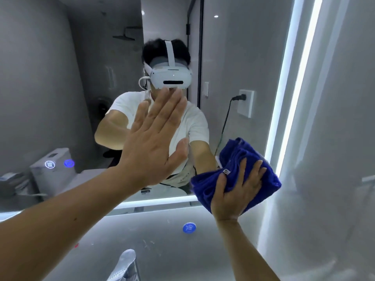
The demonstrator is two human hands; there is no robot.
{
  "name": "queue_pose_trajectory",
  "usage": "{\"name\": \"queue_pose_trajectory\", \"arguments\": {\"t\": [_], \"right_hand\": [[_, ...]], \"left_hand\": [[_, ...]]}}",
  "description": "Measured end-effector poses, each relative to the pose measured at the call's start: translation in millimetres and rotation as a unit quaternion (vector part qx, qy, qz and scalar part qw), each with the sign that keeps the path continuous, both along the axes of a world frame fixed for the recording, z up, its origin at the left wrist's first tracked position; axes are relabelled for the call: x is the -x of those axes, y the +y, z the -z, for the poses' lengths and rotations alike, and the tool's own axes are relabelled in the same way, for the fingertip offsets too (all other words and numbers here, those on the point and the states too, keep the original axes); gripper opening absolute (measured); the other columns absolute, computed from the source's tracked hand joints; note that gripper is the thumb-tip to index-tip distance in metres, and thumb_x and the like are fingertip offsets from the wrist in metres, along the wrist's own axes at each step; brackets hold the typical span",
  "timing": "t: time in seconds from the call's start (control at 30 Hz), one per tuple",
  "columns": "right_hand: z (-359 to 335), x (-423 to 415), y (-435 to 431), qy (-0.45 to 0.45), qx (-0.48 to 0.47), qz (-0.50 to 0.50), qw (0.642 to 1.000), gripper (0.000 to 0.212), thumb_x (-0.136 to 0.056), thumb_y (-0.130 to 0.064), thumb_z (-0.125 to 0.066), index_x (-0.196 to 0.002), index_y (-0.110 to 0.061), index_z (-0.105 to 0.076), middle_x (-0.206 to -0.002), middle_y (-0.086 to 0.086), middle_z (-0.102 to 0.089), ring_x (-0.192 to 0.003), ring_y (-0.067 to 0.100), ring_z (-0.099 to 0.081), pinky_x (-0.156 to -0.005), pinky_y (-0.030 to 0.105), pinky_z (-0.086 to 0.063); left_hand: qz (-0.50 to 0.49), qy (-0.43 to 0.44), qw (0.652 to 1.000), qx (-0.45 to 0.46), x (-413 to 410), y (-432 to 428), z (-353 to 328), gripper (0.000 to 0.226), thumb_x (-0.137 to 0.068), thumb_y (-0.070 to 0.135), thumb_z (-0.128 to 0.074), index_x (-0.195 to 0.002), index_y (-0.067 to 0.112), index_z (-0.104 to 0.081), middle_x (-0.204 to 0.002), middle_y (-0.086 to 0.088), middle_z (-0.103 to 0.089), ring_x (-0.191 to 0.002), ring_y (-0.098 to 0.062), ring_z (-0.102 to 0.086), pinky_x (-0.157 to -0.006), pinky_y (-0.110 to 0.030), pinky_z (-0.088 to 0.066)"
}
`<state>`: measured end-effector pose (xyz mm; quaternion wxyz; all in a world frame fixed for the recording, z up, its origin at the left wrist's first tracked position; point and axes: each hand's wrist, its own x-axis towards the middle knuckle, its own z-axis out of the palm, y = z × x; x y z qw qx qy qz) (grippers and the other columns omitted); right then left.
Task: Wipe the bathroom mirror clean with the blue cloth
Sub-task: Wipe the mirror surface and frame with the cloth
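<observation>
The bathroom mirror [60,82] fills the upper left of the head view, with lit strips along its right and bottom edges. My left hand [154,142] lies flat against the glass near the middle, fingers straight and slightly apart, holding nothing. My right hand [237,191] presses a bunched blue cloth [263,175] onto the mirror's lower right corner, over the bottom edge. The cloth's reflection shows just above it in the glass.
A chrome faucet [125,266] rises at the bottom centre below the mirror. A round blue sticker [189,228] sits on the grey wall under the mirror. A grey wall [334,138] stands close on the right. Two lit touch buttons [59,164] glow on the mirror's lower left.
</observation>
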<state>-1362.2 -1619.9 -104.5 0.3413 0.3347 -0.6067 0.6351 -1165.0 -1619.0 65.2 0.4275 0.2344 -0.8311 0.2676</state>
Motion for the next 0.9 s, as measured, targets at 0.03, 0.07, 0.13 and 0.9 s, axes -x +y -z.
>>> {"name": "queue_pose_trajectory", "arguments": {"t": [0.03,0.07,0.13,0.9], "right_hand": [[-1.9,-11.9,-3.1,-0.014,-0.003,-0.002,1.0,0.057,-0.099,-0.039,-0.042,-0.15,-0.015,-0.032,-0.155,0.021,-0.032,-0.146,0.041,-0.023,-0.116,0.056,-0.024],[-4.3,-24.7,-5.6,-0.017,-0.011,-0.003,1.0,0.058,-0.1,-0.04,-0.04,-0.151,-0.015,-0.031,-0.156,0.02,-0.03,-0.146,0.041,-0.022,-0.116,0.056,-0.024],[-7.1,-53.3,-11.0,0.017,-0.041,0.0,0.999,0.059,-0.1,-0.043,-0.038,-0.153,-0.018,-0.028,-0.158,0.019,-0.026,-0.148,0.04,-0.019,-0.116,0.056,-0.022],[-117.6,48.5,16.6,0.416,-0.137,0.022,0.899,0.055,-0.096,-0.042,-0.043,-0.148,-0.026,-0.035,-0.159,0.005,-0.024,-0.151,0.027,-0.008,-0.122,0.048,-0.007]], "left_hand": [[0.002,0.002,1.0,0.004,-3.3,-1.6,-0.2,0.068,-0.096,0.038,-0.03,-0.155,0.008,-0.017,-0.164,-0.01,-0.011,-0.152,-0.023,-0.006,-0.123,-0.044,-0.001],[0.004,0.007,1.0,0.007,-6.8,-3.0,-0.7,0.067,-0.096,0.038,-0.03,-0.155,0.007,-0.018,-0.163,-0.011,-0.013,-0.151,-0.024,-0.008,-0.123,-0.046,-0.004],[0.006,0.019,1.0,0.005,-14.5,-5.3,-1.4,0.067,-0.097,0.038,-0.03,-0.154,0.006,-0.02,-0.163,-0.011,-0.014,-0.151,-0.025,-0.009,-0.122,-0.05,-0.009],[-0.071,0.049,0.995,0.043,-32.6,-2.5,-51.8,0.065,-0.1,0.04,-0.025,-0.157,0.013,-0.008,-0.165,-0.005,-0.004,-0.152,-0.02,0.002,-0.122,-0.05,-0.004]]}}
